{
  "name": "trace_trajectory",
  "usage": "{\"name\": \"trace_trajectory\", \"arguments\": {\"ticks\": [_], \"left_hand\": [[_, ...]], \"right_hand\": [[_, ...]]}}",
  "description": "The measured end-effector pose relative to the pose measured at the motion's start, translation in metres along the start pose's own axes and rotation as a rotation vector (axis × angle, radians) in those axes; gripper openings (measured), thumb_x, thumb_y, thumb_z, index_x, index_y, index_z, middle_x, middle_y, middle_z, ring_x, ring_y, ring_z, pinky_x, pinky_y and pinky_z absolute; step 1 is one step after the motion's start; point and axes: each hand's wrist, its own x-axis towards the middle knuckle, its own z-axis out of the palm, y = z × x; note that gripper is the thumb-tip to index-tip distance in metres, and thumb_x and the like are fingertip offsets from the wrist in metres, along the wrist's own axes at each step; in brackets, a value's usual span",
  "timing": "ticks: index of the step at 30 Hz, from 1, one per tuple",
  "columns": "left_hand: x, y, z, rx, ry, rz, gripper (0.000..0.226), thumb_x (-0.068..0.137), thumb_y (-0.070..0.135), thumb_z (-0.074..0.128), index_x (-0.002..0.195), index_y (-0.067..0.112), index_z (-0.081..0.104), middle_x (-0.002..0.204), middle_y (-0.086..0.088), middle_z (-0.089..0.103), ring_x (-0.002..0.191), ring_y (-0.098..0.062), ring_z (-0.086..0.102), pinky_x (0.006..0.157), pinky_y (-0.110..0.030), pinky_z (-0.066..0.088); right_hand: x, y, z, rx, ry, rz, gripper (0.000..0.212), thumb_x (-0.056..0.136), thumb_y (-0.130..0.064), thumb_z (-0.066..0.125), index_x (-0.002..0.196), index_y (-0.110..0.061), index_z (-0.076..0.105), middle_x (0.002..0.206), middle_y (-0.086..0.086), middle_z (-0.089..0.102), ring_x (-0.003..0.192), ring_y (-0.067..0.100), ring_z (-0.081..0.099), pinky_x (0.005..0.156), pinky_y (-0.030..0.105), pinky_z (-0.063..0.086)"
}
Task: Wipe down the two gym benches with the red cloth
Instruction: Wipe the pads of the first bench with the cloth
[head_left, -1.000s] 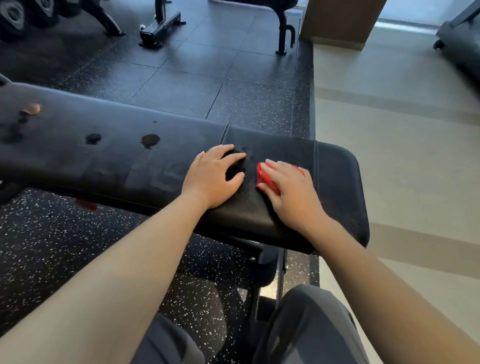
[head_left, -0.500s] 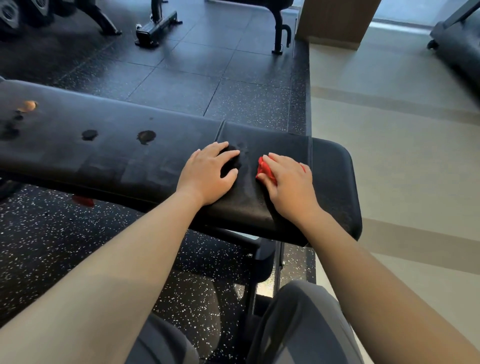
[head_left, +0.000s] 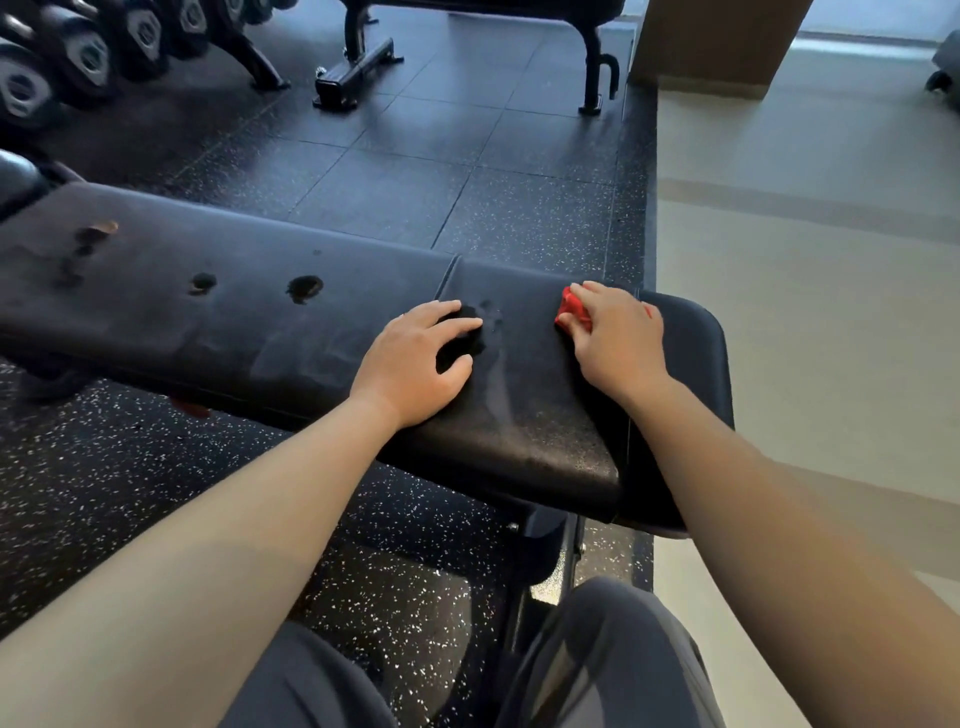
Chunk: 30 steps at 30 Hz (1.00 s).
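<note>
Head view: right hand (head_left: 618, 338) presses the bunched red cloth (head_left: 571, 314) onto the right end of the near gym bench (head_left: 208, 322), fingers curled over it, close to the pad's far edge. The left hand (head_left: 415, 364) lies flat and spread on the pad well left of the cloth, holding nothing. Step in hand, as judged: wiping the first bench, right end section, with dark spots (head_left: 305, 287) showing further left; next move calls for sweeping the cloth leftward across the seam and over those spots, left hand lifted out of its path.

Gym: dumbbell rack (head_left: 78, 57), padded bench (head_left: 234, 312).
</note>
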Motion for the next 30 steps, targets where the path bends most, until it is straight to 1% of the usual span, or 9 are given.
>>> {"name": "trace_trajectory", "arguments": {"ticks": [7, 10, 13, 16, 18, 21, 23, 27, 30], "left_hand": [[0.001, 0.004, -0.001, -0.011, 0.037, -0.026, 0.039, 0.086, 0.028, 0.058, 0.125, 0.035, 0.057, 0.139, 0.012, 0.046, 0.131, -0.010, 0.038, 0.111, -0.033, 0.031], [0.002, 0.004, -0.001, -0.002, 0.038, -0.035, 0.039, 0.087, 0.027, 0.058, 0.124, 0.036, 0.057, 0.139, 0.012, 0.047, 0.130, -0.010, 0.039, 0.110, -0.031, 0.030], [0.002, 0.006, -0.001, 0.003, 0.034, -0.035, 0.038, 0.087, 0.027, 0.058, 0.124, 0.035, 0.057, 0.139, 0.011, 0.047, 0.131, -0.010, 0.039, 0.111, -0.032, 0.030], [0.002, 0.006, 0.000, -0.006, 0.035, -0.039, 0.038, 0.087, 0.027, 0.058, 0.124, 0.035, 0.058, 0.139, 0.011, 0.047, 0.131, -0.010, 0.039, 0.112, -0.033, 0.030], [0.002, 0.006, 0.000, -0.007, 0.034, -0.038, 0.038, 0.087, 0.029, 0.057, 0.124, 0.036, 0.057, 0.139, 0.011, 0.046, 0.131, -0.010, 0.038, 0.112, -0.033, 0.030], [0.002, 0.003, 0.000, -0.016, 0.029, -0.036, 0.038, 0.087, 0.030, 0.056, 0.125, 0.036, 0.057, 0.140, 0.012, 0.046, 0.131, -0.010, 0.038, 0.111, -0.032, 0.029], [0.003, 0.002, -0.001, -0.024, 0.029, -0.029, 0.038, 0.086, 0.031, 0.056, 0.124, 0.036, 0.058, 0.139, 0.011, 0.046, 0.131, -0.010, 0.038, 0.111, -0.030, 0.029], [0.006, 0.000, 0.001, -0.025, 0.026, -0.005, 0.040, 0.086, 0.032, 0.055, 0.125, 0.034, 0.058, 0.140, 0.007, 0.046, 0.131, -0.013, 0.039, 0.112, -0.034, 0.029], [0.006, -0.002, 0.002, -0.036, 0.013, 0.010, 0.041, 0.086, 0.034, 0.053, 0.127, 0.033, 0.056, 0.142, 0.004, 0.044, 0.132, -0.015, 0.037, 0.113, -0.035, 0.028]], "right_hand": [[0.044, 0.019, 0.008, 0.018, -0.009, 0.025, 0.014, 0.091, -0.031, 0.048, 0.084, -0.021, 0.055, 0.095, -0.001, 0.061, 0.098, 0.027, 0.054, 0.080, 0.037, 0.031], [0.048, 0.021, 0.009, 0.019, -0.016, 0.018, 0.015, 0.092, -0.031, 0.047, 0.085, -0.021, 0.056, 0.097, 0.000, 0.062, 0.098, 0.027, 0.054, 0.081, 0.037, 0.031], [0.043, 0.020, 0.005, 0.001, -0.023, -0.019, 0.015, 0.092, -0.032, 0.047, 0.088, -0.020, 0.056, 0.098, 0.000, 0.061, 0.100, 0.027, 0.053, 0.082, 0.038, 0.032], [0.028, 0.018, 0.002, -0.035, -0.025, -0.091, 0.015, 0.091, -0.031, 0.049, 0.097, -0.019, 0.057, 0.102, 0.000, 0.060, 0.104, 0.026, 0.052, 0.082, 0.039, 0.033], [0.012, 0.015, 0.001, -0.009, -0.015, -0.118, 0.018, 0.091, -0.031, 0.051, 0.102, -0.020, 0.058, 0.105, -0.002, 0.061, 0.107, 0.025, 0.052, 0.083, 0.040, 0.033], [-0.019, 0.003, -0.003, 0.056, -0.019, -0.121, 0.028, 0.090, -0.029, 0.055, 0.116, -0.020, 0.059, 0.119, -0.005, 0.060, 0.115, 0.021, 0.051, 0.090, 0.039, 0.032], [-0.043, -0.009, -0.006, 0.081, 0.001, -0.120, 0.032, 0.089, -0.028, 0.058, 0.119, -0.019, 0.059, 0.123, -0.004, 0.060, 0.116, 0.021, 0.052, 0.092, 0.040, 0.031], [-0.084, -0.034, -0.009, 0.040, 0.048, -0.098, 0.038, 0.086, -0.033, 0.052, 0.121, -0.020, 0.060, 0.125, -0.004, 0.060, 0.117, 0.019, 0.054, 0.094, 0.040, 0.034], [-0.108, -0.056, -0.006, -0.009, 0.067, -0.057, 0.040, 0.089, -0.036, 0.047, 0.124, -0.021, 0.058, 0.129, -0.005, 0.057, 0.119, 0.017, 0.051, 0.096, 0.037, 0.032]]}}
